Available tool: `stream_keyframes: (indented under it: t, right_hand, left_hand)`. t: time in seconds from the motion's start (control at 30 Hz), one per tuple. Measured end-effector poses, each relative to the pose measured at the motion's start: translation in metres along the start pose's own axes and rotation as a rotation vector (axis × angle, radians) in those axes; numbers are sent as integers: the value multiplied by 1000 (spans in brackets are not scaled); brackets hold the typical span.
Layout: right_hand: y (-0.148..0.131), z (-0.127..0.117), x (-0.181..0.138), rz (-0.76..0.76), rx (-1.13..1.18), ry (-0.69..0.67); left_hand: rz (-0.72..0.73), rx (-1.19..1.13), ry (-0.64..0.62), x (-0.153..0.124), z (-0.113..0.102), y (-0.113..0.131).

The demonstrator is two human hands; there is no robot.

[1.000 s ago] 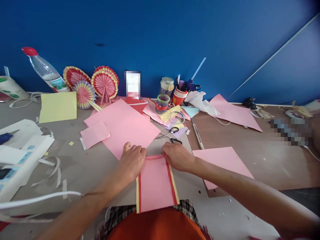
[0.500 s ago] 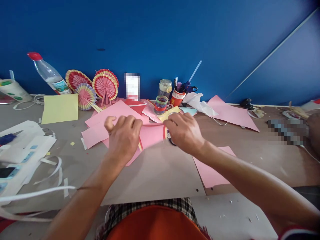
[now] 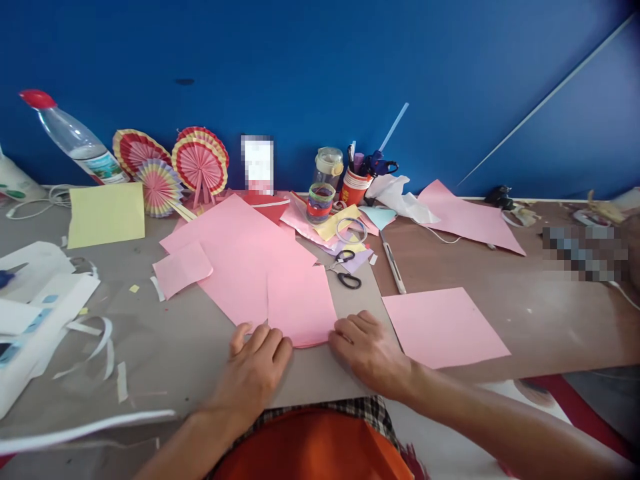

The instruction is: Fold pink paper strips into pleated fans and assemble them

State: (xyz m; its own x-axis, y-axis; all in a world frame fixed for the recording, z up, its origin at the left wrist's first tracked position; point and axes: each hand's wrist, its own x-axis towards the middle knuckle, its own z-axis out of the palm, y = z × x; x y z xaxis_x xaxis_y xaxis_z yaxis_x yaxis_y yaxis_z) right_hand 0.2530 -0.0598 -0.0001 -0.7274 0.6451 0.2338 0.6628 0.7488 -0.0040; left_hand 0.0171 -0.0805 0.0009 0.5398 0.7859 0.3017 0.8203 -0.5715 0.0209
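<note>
Two bare hands grip a pink paper (image 3: 300, 303) near the middle of the tabletop's (image 3: 190, 357) near edge. The left hand (image 3: 263, 353) and right hand (image 3: 373, 353) are apart, fingers closed over the paper's near corners, left and right; the thumbs are mostly hidden. Between them runs what looks like a narrow folded lip.

Equal pressure at both corners would probably serve best here, with the lip kept straight and level with the tabletop's near edge; a harder pull on one side could skew the layers. The paper's far part overlaps a large pink sheet (image 3: 230, 240), which might slip, so the bare tabletop looks the steadier support.

Scissors (image 3: 350, 281) lie just beyond the paper's far right corner, a knife (image 3: 395, 268) farther right. Another pink sheet (image 3: 445, 327) rests toward the near edge on the brown right-hand part of the tabletop. Paper fans (image 3: 200, 163), a leaning bottle (image 3: 103, 163) and a red cup (image 3: 355, 190) line the far edge, before a plain blue wall (image 3: 320, 73). White strips (image 3: 107, 347) litter the left side.
</note>
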Motion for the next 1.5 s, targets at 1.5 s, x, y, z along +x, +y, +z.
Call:
stream_keyframes:
  t: [1.5]
  right_hand:
    - [9,-9,19,-36,-14,-436]
  left_hand:
    - [38,-198,-161,-5,4,-26]
